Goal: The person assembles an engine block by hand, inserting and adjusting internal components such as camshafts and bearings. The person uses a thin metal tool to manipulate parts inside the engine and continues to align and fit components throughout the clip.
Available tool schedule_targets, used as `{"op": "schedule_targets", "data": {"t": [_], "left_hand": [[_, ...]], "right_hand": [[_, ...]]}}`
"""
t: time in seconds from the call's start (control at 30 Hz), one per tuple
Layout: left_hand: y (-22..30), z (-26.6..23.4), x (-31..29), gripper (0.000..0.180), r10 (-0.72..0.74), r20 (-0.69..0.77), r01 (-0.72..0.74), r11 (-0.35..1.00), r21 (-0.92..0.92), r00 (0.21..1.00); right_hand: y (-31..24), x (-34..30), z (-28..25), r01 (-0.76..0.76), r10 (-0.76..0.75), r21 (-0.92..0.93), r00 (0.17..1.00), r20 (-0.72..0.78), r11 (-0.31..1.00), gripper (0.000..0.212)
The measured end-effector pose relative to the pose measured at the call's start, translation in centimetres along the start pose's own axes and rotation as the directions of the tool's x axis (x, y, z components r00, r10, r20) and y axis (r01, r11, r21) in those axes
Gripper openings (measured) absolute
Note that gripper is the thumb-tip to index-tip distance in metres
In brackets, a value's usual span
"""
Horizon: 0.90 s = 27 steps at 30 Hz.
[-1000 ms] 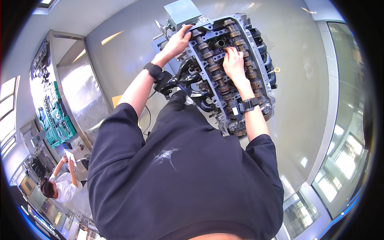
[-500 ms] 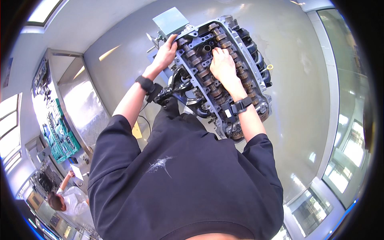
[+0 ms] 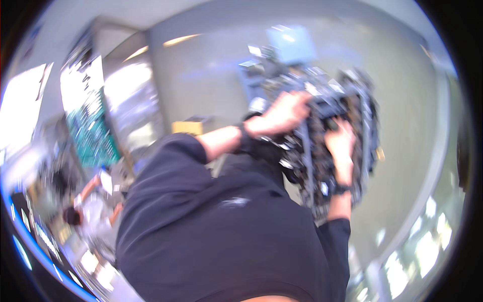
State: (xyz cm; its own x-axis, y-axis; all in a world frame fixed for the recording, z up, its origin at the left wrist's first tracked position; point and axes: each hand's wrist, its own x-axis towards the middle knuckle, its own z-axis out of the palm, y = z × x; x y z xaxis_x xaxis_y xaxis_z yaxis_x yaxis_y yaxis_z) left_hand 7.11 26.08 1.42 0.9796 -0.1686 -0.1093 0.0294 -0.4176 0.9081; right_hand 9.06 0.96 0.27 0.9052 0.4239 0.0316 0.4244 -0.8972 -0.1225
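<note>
An engine cylinder head [image 3: 313,166] with two rows of camshaft lobes lies at the right, badly smeared by motion. My left hand [image 3: 292,110] rests at the far left edge of its frame, with the fingers blurred. Over the middle, between the two camshafts [image 3: 355,113], is my right hand [image 3: 341,138], its fingers pointing down into the engine. Whatever those fingertips touch is hidden. Dark bands circle both wrists.
A pale blue panel [image 3: 292,44] stands beyond the engine. On the left are a teal tool tray [image 3: 90,136], a yellow piece [image 3: 186,127] and another person in a light shirt [image 3: 95,216] holding a white sheet [image 3: 106,182]. Grey floor [image 3: 216,75] surrounds the engine.
My view has swung, so the engine and both hands appear farther right and lower, and everything is blurred. Both hands remain at the engine.
</note>
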Motion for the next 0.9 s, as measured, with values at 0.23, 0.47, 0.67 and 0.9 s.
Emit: {"op": "schedule_targets", "data": {"t": [0.23,0.47,0.67,0.9], "left_hand": [[-1.8,2.2,-1.3,0.044,0.009,-0.065,-0.013,0.998,-0.058,0.998],[-1.2,1.9,-2.0,0.043,-0.038,-0.114,0.032,0.998,-0.053,0.993],[-0.7,2.7,-2.2,0.044,-0.059,-0.131,0.05,0.997,-0.065,0.99],[-0.7,2.8,-2.6,0.045,-0.072,-0.163,0.067,0.997,-0.04,0.984]], "right_hand": [[2.6,-0.6,3.7,0.01,0.182,-0.399,0.879,0.44,0.917,0.053],[1.5,1.1,3.1,-0.157,0.287,-0.305,0.849,0.444,0.939,0.053],[3.0,1.2,3.9,-0.087,0.272,-0.366,0.827,0.493,0.927,0.046],[1.8,1.8,2.9,-0.068,0.261,-0.361,0.814,0.519,0.93,0.05]]}}
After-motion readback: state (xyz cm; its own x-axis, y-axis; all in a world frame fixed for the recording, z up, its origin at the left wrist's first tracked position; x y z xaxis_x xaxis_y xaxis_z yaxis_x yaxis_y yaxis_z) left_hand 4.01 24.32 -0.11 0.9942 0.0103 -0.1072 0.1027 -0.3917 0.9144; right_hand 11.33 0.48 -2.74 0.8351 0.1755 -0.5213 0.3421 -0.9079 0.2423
